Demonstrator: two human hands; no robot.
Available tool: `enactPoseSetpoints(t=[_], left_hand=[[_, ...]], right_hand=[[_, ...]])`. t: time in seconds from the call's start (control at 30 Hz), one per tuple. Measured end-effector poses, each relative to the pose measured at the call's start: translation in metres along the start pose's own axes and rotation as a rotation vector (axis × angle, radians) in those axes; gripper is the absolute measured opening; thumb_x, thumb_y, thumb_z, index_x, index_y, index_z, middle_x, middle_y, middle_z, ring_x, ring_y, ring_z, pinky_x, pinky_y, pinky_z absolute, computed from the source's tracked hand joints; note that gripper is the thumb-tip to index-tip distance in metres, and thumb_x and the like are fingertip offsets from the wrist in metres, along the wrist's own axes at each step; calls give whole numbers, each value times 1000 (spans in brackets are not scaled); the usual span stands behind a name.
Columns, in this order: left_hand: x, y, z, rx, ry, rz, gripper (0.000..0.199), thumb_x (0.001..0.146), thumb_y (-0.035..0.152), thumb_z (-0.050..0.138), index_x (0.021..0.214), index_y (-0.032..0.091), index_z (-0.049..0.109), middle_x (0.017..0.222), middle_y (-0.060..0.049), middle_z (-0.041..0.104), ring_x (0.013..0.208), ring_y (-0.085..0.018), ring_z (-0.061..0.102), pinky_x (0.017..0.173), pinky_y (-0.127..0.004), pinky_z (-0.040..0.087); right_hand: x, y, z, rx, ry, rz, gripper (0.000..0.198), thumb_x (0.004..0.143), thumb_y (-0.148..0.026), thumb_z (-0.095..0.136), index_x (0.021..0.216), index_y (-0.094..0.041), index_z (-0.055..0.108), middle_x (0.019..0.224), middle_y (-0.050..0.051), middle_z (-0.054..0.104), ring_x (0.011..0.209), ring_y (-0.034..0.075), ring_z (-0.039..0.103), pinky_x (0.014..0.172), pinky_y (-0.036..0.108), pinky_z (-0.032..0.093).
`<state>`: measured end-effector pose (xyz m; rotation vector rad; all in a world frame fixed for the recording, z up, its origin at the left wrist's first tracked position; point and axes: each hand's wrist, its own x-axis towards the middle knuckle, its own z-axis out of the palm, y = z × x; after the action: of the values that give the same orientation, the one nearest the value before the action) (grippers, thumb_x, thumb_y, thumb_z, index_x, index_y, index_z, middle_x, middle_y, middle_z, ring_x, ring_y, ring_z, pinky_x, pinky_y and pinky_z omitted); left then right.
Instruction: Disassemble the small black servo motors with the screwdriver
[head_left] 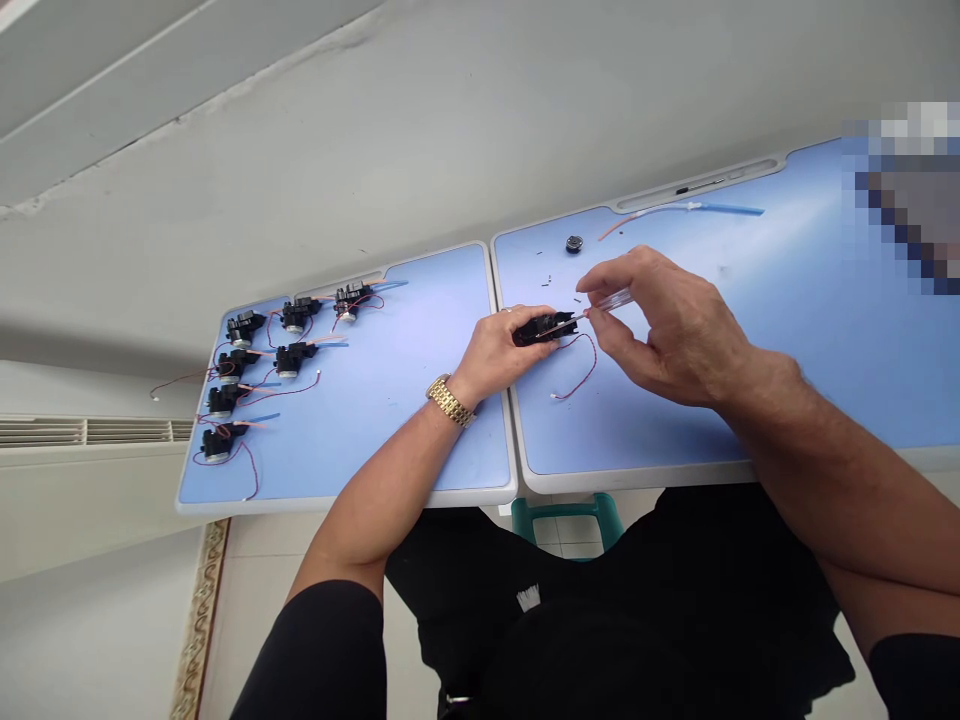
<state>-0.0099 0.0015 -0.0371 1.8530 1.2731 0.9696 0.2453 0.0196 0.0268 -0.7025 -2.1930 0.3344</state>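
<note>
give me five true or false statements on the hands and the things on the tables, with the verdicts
1. The left hand holds a black part. True.
2. A watch is on the right wrist. False: the gold watch is on the left wrist.
3. The right hand holds a clear-handled tool. True.
4. Only three black units lie on the left table. False: seven black units lie on the left table.
5. A small round black piece lies on the right table. True.
</note>
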Motion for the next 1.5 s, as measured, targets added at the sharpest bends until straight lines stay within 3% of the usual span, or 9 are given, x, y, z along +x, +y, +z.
enactPoseSetpoints(t=[0.1,0.17,0.37,0.57,0.77,0.97,1.17,1.37,1.5], left_hand=[[0,1,0,24,-2,-6,35,97,25,93,132,25,86,119,-5,90,106,-21,83,101,-38,66],[0,2,-1,29,-3,1,35,98,23,92,132,25,86,119,-5,90,107,-20,83,101,-38,66],[0,1,0,23,-3,-3,36,99,27,93,134,24,85,123,-6,90,107,-21,83,101,-38,66],[-1,0,0,14,1,19,36,97,21,93,133,22,86,123,-6,90,110,-21,83,105,-38,65],[-1,0,1,20,2,9,37,98,23,93,134,23,85,124,-7,90,109,-21,83,103,-39,66],[-1,1,0,54,-3,-1,37,98,23,93,134,25,86,124,-6,90,111,-22,84,106,-40,67],[0,1,0,37,-5,-3,36,99,26,93,134,25,86,126,-7,90,111,-22,84,104,-41,67],[0,1,0,40,-2,0,37,97,22,93,134,25,86,125,-6,90,112,-22,84,107,-42,67],[0,2,-1,42,-10,2,36,98,24,93,133,25,86,122,-6,90,109,-21,83,102,-40,66]], right_hand=[[-2,10,3,-25,66,1,4,114,-35,72,115,-32,72,94,2,81,78,27,79,71,46,63],[-3,15,5,-52,104,2,12,114,-38,72,105,-30,72,80,-1,76,66,24,73,62,42,56],[-3,3,2,13,19,24,31,114,-19,60,138,-37,68,118,7,84,101,32,83,90,54,68],[-3,11,4,-26,134,26,7,113,-35,72,107,-31,74,85,0,78,69,25,76,65,43,60],[-2,3,-1,29,39,76,29,114,-24,61,138,-37,70,114,7,84,101,32,84,89,53,70],[-3,10,3,-41,93,117,12,115,-41,68,110,-31,72,83,0,78,72,25,78,64,41,61],[-1,2,-2,40,20,104,22,113,-25,60,130,-36,70,121,8,85,101,31,84,79,50,69],[-1,12,2,-2,103,106,7,111,-33,71,105,-31,69,83,0,79,73,26,78,64,43,60],[0,6,-1,48,53,68,21,109,-19,64,119,-36,72,110,5,85,97,31,83,84,51,68]])
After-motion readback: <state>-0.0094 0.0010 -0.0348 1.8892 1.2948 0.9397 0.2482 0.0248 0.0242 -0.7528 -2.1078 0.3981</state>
